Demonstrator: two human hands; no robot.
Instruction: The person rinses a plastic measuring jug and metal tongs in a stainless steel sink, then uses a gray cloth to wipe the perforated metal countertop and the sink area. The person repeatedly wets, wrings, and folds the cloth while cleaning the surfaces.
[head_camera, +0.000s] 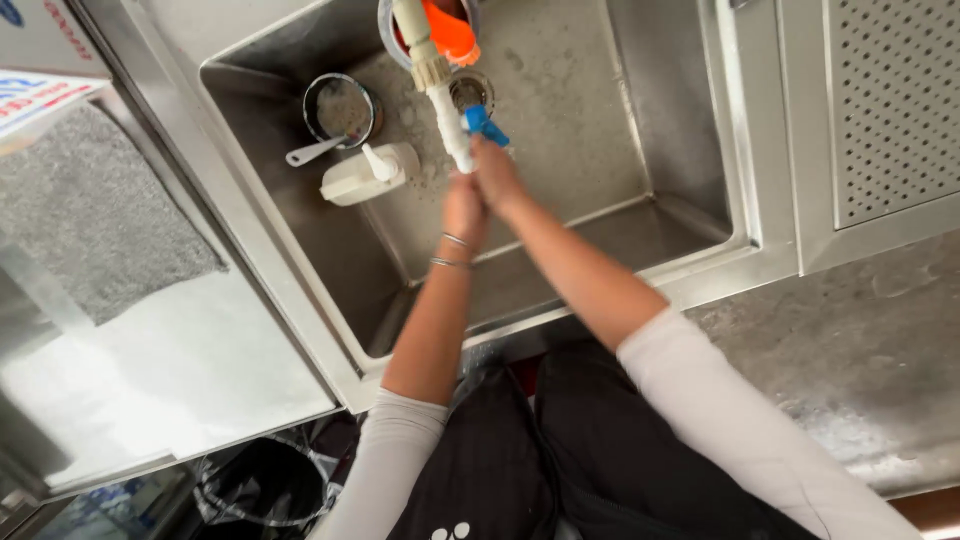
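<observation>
The right hand (495, 170) and left hand (465, 208) press together under the white tap spout (452, 125) with its blue handle (485, 123), over the middle of the steel sink (680, 215); whether either grasps anything cannot be told. Two bangles (452, 252) ring the left wrist. Left of the hands, a white soap dispenser (362, 175) lies beside a steel cup (341, 107) holding a white spoon (315, 152).

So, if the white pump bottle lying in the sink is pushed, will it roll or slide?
The pump bottle lies on its side, so it may roll a little. The sink floor looks wet, so it could slide easily. It seems plastic, probably light and not fragile.
</observation>
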